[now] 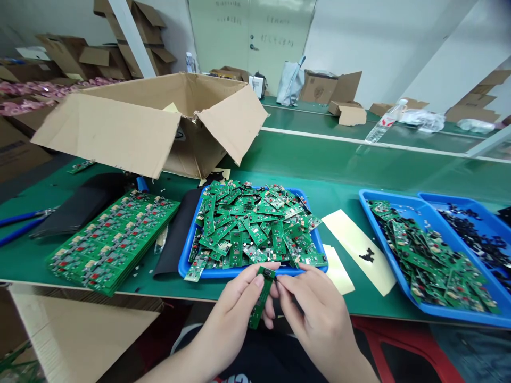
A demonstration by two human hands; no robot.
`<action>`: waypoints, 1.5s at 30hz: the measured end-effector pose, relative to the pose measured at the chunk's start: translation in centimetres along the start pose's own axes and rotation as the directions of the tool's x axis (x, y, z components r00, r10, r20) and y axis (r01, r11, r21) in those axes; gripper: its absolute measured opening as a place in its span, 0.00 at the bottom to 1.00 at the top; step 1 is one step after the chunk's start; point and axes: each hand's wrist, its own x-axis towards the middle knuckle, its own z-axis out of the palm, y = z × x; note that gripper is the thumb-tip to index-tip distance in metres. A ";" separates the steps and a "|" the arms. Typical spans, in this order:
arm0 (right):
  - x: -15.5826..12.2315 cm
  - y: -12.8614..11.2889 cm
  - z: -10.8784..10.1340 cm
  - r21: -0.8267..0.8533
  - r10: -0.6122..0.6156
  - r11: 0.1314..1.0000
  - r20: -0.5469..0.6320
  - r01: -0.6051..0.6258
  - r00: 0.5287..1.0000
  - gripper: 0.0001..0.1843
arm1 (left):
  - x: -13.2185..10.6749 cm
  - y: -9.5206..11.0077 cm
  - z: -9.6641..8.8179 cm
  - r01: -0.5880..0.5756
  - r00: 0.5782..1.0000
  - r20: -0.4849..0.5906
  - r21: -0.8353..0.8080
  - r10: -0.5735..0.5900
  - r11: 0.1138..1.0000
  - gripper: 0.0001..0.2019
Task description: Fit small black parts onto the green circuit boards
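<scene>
My left hand (pixel 233 314) is closed around a small green circuit board (pixel 261 298), held upright just in front of the table edge. My right hand (pixel 315 311) pinches at the board's top end, where a small black part (pixel 266 273) sits. Directly beyond both hands a blue tray (pixel 184 258) is heaped with several loose green circuit boards (pixel 251 226).
A stack of green board panels (pixel 114 239) lies to the left on black mats (pixel 85 202), with blue-handled pliers (pixel 24 221) further left. An open cardboard box (pixel 151 122) stands behind. Two blue trays (pixel 399 276) at the right hold boards and black parts (pixel 477 236). Yellowish paper sheets (pixel 355 247) lie between the trays.
</scene>
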 end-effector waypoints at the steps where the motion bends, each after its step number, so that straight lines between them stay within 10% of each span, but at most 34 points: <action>1: 0.0 0.0 0.0 -0.007 0.001 1.000 -0.001 -0.001 1.000 0.08 | 0.0 0.0 0.0 0.001 1.000 -0.001 0.007 -0.001 1.000 0.19; 18: -0.1 -0.2 0.4 0.002 0.036 0.999 -0.012 -0.036 0.999 0.09 | 0.1 -0.4 0.0 -0.037 0.999 -0.014 0.052 0.038 0.998 0.16; 24: 0.1 0.2 0.0 -0.012 0.081 0.997 -0.013 -0.081 0.997 0.10 | 0.0 0.1 -0.1 -0.088 0.996 -0.004 0.308 0.094 0.947 0.15; 34: 0.7 1.2 0.0 0.004 -0.043 0.999 -0.052 0.043 0.998 0.12 | 0.2 2.2 -1.0 -0.194 0.967 0.255 0.726 0.004 0.660 0.17; 41: 0.7 1.4 -0.2 0.150 -0.177 0.972 -0.039 0.181 0.983 0.11 | 0.2 1.9 -0.5 -0.192 0.917 0.370 0.736 -0.148 0.649 0.16; 45: 0.4 1.9 -1.0 0.278 -0.093 0.956 -0.029 0.098 0.995 0.17 | 0.1 1.3 -0.4 -0.346 0.918 0.391 0.711 0.065 0.612 0.15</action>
